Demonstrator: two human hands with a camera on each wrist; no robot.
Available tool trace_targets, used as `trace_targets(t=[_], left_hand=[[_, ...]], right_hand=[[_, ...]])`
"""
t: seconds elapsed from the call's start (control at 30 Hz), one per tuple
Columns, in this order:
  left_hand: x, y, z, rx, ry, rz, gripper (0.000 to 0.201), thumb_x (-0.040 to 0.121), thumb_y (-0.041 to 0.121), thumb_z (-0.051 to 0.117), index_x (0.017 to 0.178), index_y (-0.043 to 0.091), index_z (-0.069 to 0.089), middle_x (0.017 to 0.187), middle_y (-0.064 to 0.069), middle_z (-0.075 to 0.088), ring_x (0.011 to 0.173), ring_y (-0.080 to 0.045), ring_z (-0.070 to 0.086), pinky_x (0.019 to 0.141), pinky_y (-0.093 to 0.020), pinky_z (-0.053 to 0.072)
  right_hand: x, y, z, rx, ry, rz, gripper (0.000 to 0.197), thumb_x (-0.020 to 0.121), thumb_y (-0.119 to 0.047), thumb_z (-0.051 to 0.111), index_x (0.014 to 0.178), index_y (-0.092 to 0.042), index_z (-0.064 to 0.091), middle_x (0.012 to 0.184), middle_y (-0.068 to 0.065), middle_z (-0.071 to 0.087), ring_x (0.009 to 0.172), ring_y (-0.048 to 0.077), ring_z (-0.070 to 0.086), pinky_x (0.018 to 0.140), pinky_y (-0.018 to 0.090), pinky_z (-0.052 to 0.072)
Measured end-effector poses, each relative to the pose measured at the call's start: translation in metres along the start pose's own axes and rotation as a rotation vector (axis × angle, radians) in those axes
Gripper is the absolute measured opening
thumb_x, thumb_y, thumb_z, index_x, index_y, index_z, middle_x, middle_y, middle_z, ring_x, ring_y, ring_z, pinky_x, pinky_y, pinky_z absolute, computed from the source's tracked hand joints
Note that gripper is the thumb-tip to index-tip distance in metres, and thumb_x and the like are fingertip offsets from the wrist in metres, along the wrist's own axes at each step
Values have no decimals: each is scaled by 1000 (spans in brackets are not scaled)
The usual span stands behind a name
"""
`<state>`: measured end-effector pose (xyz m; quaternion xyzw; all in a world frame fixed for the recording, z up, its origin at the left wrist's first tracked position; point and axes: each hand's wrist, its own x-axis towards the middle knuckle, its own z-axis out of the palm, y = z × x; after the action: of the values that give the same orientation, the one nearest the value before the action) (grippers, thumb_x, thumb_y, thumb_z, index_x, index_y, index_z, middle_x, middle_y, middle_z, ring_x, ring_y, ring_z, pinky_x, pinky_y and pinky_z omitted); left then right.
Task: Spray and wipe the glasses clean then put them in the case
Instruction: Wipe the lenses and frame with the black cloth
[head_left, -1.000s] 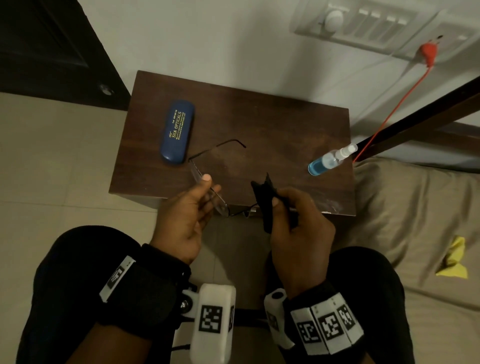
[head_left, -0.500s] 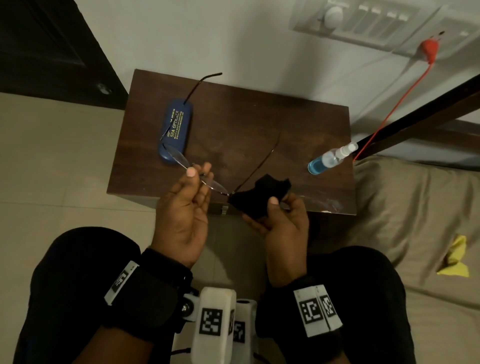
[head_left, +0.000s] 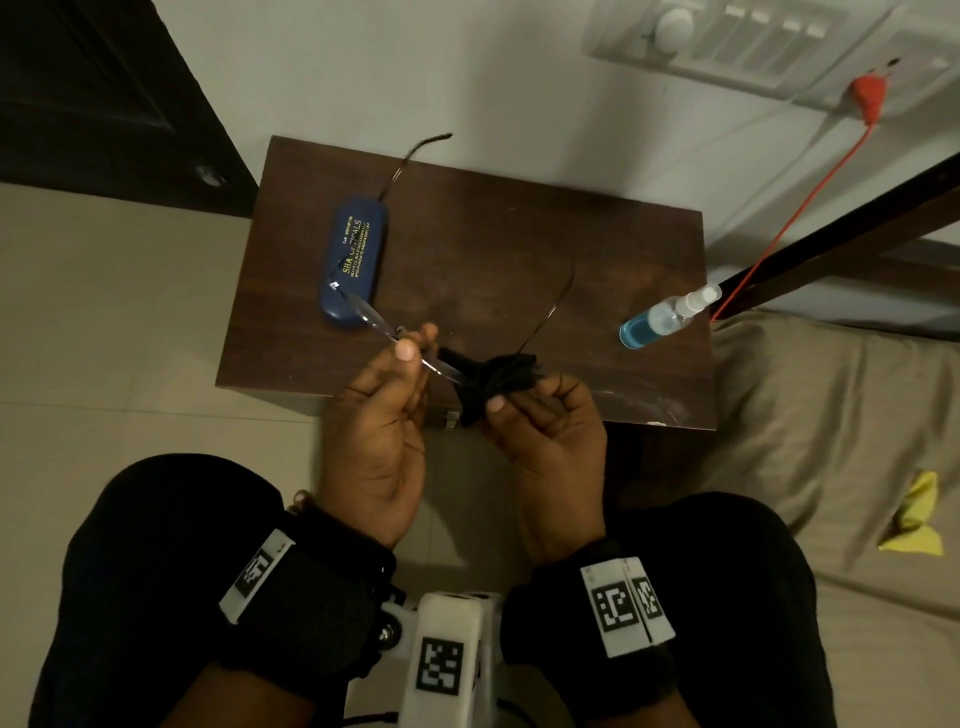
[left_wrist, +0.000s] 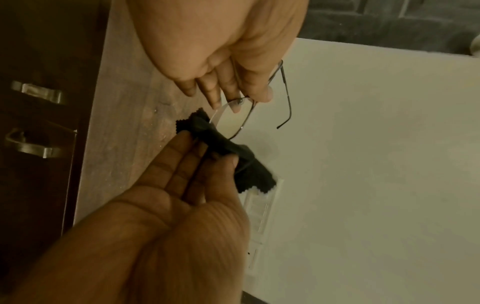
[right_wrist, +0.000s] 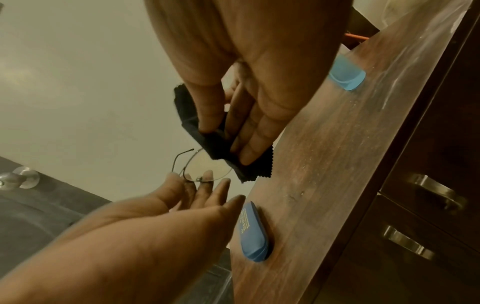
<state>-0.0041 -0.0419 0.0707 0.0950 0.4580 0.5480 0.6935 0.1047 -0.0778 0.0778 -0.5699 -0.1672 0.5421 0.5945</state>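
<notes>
I hold the thin wire-framed glasses with clear lenses (head_left: 395, 332) above the front edge of the dark brown wooden cabinet top (head_left: 493, 249). My left hand (head_left: 382, 415) pinches the frame at the bridge between thumb and fingertips (left_wrist: 265, 95); my right hand (head_left: 550, 431) clamps the crumpled black microfibre cloth (head_left: 493, 376) around one lens. Judgement: the glasses are light, springy and fragile, with slick lenses; grip at bridge or rim, never by the open temple arms, and press gently. The closed dark blue hard case (head_left: 356, 260) lies on the cabinet top behind my left hand; the clear spray bottle with blue liquid (head_left: 665, 317) lies well apart at the right.
</notes>
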Motion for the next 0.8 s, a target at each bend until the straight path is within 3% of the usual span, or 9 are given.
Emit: trace_targets(t=[0.1, 0.2, 0.37, 0.47, 0.63, 0.8], left_hand=[[-5, 0, 5, 74, 2, 43, 15, 83, 17, 57, 90, 12, 69, 94, 2, 75, 99, -11, 68, 92, -25, 52], [-4, 2, 2, 192, 15, 97, 15, 75, 24, 64, 82, 17, 75, 93, 0, 76, 103, -17, 67, 98, -34, 49], [1, 5, -7, 240, 4, 118, 13, 73, 27, 66, 78, 19, 76, 92, -1, 76, 102, -20, 67, 102, -39, 46], [1, 3, -9, 215, -41, 106, 13, 74, 24, 66, 79, 18, 76, 94, -2, 75, 105, -22, 66, 102, -37, 45], [2, -2, -4, 147, -139, 68, 16, 79, 20, 63, 88, 15, 75, 98, -2, 74, 105, -17, 66, 99, -28, 48], [3, 1, -5, 117, -120, 58, 18, 77, 19, 59, 81, 16, 76, 94, 1, 75, 100, -14, 67, 96, -26, 50]], right_hand=[[2, -2, 1, -9, 49, 4, 41, 74, 13, 65, 94, -16, 44, 67, 5, 68, 77, 23, 66, 89, 51, 49], [3, -4, -1, -11, 37, 52, 46, 75, 9, 66, 101, -21, 42, 61, 3, 67, 72, 18, 67, 92, 51, 49], [12, -21, -7, -4, 98, 19, 48, 77, 7, 65, 104, -26, 43, 71, 9, 68, 74, 22, 68, 89, 51, 50], [19, -34, -12, 17, 96, -27, 50, 77, 5, 65, 105, -28, 42, 80, 15, 70, 78, 21, 71, 82, 43, 57], [13, -24, -7, -97, 30, -7, 52, 76, 5, 68, 107, -26, 42, 74, 13, 69, 77, 24, 69, 75, 31, 57], [9, -13, -6, -171, -48, 31, 56, 74, 7, 70, 109, -26, 43, 72, 10, 68, 78, 25, 68, 80, 37, 56]])
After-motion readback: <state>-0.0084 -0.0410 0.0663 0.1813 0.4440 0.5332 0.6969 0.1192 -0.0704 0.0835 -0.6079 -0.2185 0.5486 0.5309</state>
